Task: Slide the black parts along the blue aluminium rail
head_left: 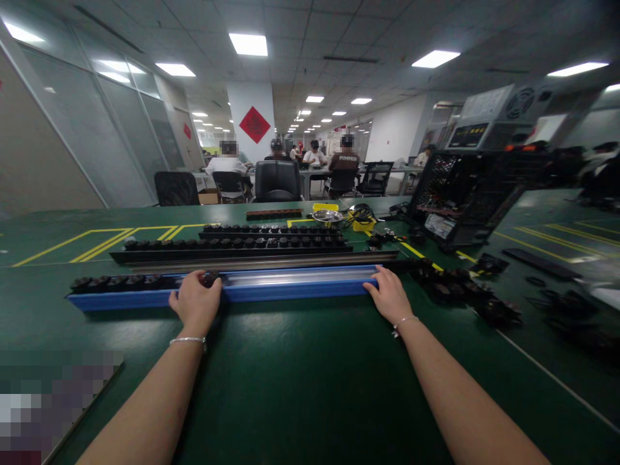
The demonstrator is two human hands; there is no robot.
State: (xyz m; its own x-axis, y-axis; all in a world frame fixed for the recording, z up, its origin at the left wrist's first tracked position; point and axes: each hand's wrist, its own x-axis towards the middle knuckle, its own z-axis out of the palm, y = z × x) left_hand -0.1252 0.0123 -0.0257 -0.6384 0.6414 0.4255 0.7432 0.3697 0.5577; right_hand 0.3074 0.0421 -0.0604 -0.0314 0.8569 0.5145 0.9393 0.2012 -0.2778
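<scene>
Head cam, blue trough [295, 292], blk strips [232, 254] behind, PC case [501, 200] R.

The scene is viewed from the person's head by one camera, faced forward and tilted down. The desk [310, 387] is seen close below, the left hand [196, 302] and right hand [390, 296] are framed near mid-height, and the distant ceiling [310, 29] is taken in above.

L hand [196, 303] touches a blk part [212, 279] inside long blue tray [295, 292]; R hand [388, 296] grips tray's R end. More blk pts [116, 284] line its L end. Behind: blk rail [159, 257] w/ similar row. Open PC case [484, 194] on R of desk [310, 374].
</scene>
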